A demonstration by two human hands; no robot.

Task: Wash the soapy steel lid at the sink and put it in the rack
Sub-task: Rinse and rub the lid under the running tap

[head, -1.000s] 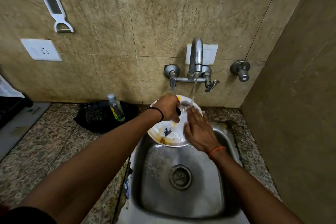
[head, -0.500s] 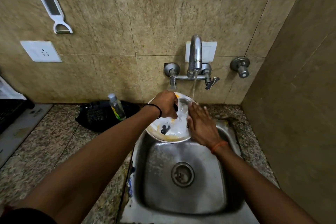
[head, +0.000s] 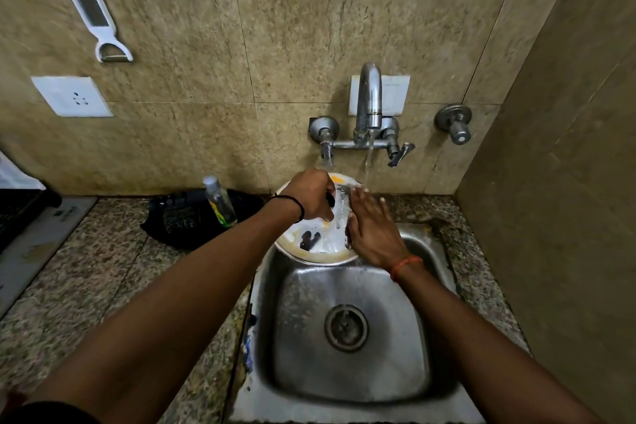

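A person's two bare forearms reach out over a square steel sink set in a speckled stone bench; the left hand, with a black band at the wrist, has its fingers curled tight around a dark knob on the steel lid, holding the lid tilted over the sink's far rim, under the tap; the right hand, with an orange thread at the wrist, lies on the lid's right side with its fingers straight and close together, pressed flat to the wet metal; the lid shines white with suds and water and shows yellowish smears near its edge; a thin stream of water falls from the curved wall tap onto the lid's far edge by the right fingertips; left of the sink, a small clear bottle with a yellow and green label, its writing too small to read, leans on a black basket; a white peeler hangs on the tiled wall above a white socket plate; no brand or lettering can be read anywhere.
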